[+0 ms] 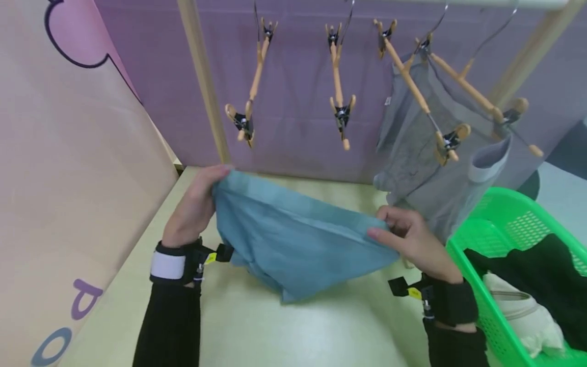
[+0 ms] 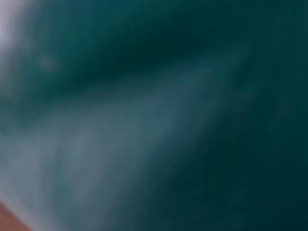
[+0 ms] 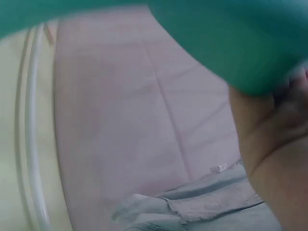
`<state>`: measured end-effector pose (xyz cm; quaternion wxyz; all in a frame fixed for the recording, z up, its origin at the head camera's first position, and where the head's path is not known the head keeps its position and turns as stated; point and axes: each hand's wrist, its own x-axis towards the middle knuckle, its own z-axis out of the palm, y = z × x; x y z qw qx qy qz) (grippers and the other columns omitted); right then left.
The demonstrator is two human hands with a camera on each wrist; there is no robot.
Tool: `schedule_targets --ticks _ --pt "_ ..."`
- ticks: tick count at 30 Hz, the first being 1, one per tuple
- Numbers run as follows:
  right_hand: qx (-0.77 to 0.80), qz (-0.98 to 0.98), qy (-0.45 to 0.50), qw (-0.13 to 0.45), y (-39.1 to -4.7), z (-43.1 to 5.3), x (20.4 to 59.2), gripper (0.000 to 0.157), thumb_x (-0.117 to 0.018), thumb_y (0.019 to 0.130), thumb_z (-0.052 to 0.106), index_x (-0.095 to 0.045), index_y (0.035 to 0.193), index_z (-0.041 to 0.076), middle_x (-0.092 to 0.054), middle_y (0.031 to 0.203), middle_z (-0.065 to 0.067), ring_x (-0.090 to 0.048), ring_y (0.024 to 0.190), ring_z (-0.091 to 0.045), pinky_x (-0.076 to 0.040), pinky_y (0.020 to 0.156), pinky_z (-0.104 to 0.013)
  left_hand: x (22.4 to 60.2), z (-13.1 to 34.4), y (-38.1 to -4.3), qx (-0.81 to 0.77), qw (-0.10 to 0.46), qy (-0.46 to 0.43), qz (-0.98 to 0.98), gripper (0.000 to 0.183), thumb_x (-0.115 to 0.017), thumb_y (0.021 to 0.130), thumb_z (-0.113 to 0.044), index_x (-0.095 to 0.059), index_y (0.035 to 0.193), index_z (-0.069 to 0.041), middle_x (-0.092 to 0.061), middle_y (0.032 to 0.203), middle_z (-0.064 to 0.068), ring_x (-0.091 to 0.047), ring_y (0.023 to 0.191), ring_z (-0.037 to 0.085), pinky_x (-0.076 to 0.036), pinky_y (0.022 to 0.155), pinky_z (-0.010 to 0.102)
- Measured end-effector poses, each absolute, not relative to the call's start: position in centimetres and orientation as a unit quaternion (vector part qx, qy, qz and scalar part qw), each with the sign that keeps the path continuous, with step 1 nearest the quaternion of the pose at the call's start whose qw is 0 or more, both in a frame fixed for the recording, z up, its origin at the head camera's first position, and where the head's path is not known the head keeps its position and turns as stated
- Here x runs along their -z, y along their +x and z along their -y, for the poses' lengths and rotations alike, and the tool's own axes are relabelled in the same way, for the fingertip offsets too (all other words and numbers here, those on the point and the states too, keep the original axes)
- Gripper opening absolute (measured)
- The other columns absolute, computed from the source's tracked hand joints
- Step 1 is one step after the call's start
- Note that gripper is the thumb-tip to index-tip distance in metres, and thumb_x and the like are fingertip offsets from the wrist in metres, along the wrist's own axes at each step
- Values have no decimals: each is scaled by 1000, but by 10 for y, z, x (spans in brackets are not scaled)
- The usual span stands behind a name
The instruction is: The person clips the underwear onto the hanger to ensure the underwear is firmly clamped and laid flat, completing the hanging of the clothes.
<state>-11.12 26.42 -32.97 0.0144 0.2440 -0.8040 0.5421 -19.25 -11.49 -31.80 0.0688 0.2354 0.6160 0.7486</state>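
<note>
A pair of blue underpants (image 1: 298, 229) is stretched by its wide waistband between both hands, above the table. My left hand (image 1: 192, 206) grips the waistband's left end; most of its fingers are hidden behind the cloth. At the other end, my right hand (image 1: 417, 242) pinches the band between thumb and fingers. Blurred blue-green cloth (image 2: 120, 134) fills the left wrist view. In the right wrist view, the same cloth (image 3: 226, 43) hangs over part of the right hand (image 3: 269, 139).
Wooden clip hangers (image 1: 337, 76) hang from a white rail (image 1: 504, 3) at the back. Grey shorts (image 1: 422, 148) are clipped to one at the right. A green basket (image 1: 488, 306) at the right holds black cloth (image 1: 541, 275) and white cloth (image 1: 523, 311). The table (image 1: 293, 336) is pale.
</note>
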Motion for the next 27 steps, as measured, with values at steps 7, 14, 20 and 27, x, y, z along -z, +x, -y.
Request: schedule_targets --ticks 7,14,20,27 --pt "-542 812 193 99 -111 -273 327 8 -62 95 -1 -57 90 3 -30 59 0 -28 50 -16 -27 49 -33 315 113 -194 -475 82 334 -810 10 -73 91 -29 -78 87 -21 -67 81 -7 -59 90 13 -47 81 24" --pt "-509 832 199 91 -109 -278 322 9 -62 96 -1 -63 89 5 -38 60 2 -34 52 -15 -31 50 -32 313 114 -193 -564 56 360 -741 19 -50 105 -17 -65 101 -8 -61 98 2 -56 95 18 -46 87 28" --pt "-541 803 239 74 -112 -282 326 29 -57 99 4 -52 71 9 -26 60 -2 -28 52 -15 -28 53 -31 317 116 -199 -797 -16 320 -512 34 -33 103 -10 -50 74 -8 -58 83 4 -57 77 18 -49 75 28" --pt "-605 745 268 79 -114 -289 328 30 -55 101 5 -50 71 6 -26 64 -2 -29 61 -15 -27 64 -29 324 117 -210 -848 -25 290 -442 39 -25 102 -11 -37 65 -12 -41 67 0 -44 56 12 -37 55 22"
